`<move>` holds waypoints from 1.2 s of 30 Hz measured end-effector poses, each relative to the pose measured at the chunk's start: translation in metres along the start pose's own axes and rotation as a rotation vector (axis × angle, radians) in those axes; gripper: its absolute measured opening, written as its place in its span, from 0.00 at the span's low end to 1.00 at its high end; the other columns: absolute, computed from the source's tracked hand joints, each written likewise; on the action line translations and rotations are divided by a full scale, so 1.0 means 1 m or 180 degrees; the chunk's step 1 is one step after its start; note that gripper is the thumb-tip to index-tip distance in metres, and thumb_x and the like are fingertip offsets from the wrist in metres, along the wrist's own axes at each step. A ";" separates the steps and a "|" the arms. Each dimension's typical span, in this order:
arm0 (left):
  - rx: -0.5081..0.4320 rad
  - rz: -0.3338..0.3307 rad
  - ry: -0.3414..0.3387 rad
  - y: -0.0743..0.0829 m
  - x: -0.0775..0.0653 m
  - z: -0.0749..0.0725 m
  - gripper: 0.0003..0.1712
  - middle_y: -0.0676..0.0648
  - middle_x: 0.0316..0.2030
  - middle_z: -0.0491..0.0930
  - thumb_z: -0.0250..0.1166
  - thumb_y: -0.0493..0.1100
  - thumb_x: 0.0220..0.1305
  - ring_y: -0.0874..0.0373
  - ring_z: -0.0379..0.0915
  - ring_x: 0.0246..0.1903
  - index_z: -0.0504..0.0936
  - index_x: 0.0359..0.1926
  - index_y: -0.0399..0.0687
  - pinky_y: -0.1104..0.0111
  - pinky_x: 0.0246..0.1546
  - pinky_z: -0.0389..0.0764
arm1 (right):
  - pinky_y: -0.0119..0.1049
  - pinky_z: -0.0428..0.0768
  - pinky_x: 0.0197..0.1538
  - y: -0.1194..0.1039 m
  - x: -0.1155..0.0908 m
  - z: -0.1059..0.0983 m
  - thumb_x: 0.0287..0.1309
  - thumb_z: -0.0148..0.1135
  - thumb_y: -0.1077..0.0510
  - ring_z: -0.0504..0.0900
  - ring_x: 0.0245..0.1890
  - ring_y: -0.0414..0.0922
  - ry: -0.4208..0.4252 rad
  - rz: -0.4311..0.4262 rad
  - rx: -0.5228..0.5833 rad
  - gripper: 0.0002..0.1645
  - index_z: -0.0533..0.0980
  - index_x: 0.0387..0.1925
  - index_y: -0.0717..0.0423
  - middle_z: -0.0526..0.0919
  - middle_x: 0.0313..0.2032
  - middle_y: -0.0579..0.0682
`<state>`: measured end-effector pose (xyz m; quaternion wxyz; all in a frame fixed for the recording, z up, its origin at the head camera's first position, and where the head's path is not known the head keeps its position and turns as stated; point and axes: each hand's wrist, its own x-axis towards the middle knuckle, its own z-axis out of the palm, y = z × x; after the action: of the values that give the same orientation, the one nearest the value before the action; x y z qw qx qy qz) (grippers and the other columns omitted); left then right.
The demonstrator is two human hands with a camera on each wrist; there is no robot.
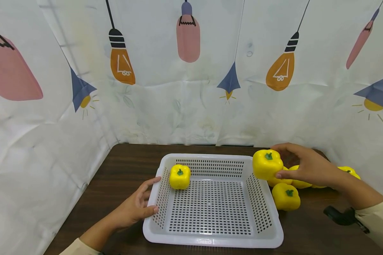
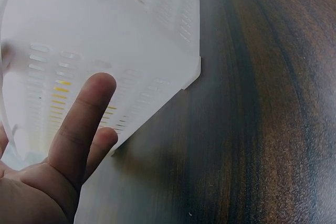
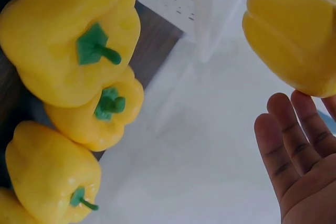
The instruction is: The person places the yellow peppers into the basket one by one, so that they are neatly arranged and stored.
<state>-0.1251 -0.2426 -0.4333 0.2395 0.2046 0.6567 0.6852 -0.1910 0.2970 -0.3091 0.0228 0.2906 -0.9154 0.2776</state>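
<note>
"One glossy, blocky yellow bell pepper with a green stem (image 1: 266, 168) is held up in the right hand (image 1: 306, 166). Where is it from the rectangular white perforated plastic basket (image 1: 210, 242)?"

"Raised at the far right corner, overlapping the rim in the head view. I can't tell whether it hangs over the edge or just outside. The basket's open middle lies leftward and nearer the body; that offset matters most, I'd judge."

"Its long axis?"

"Roughly upright, I think, stem end up."

"And the hands?"

"The right one, much the nearer, reaches from the right, thumb on the near side, fingertips on the far side, parted by the pepper's width. The left hand (image 1: 135, 205) is at the basket's left rim, fingers spread, thumb and forefinger touching it, gripping nothing."
</note>
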 end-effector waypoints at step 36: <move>-0.0017 -0.0011 -0.0008 0.000 0.000 0.000 0.51 0.19 0.67 0.55 0.61 0.31 0.71 0.26 0.72 0.58 0.37 0.79 0.55 0.42 0.50 0.82 | 0.42 0.84 0.44 -0.032 0.038 0.038 0.49 0.79 0.37 0.80 0.43 0.47 -0.0277 0.0068 0.0289 0.50 0.69 0.70 0.47 0.79 0.52 0.42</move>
<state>-0.1251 -0.2427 -0.4330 0.2420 0.2036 0.6550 0.6863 -0.2006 0.2360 -0.3178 -0.0332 0.2934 -0.9050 0.3061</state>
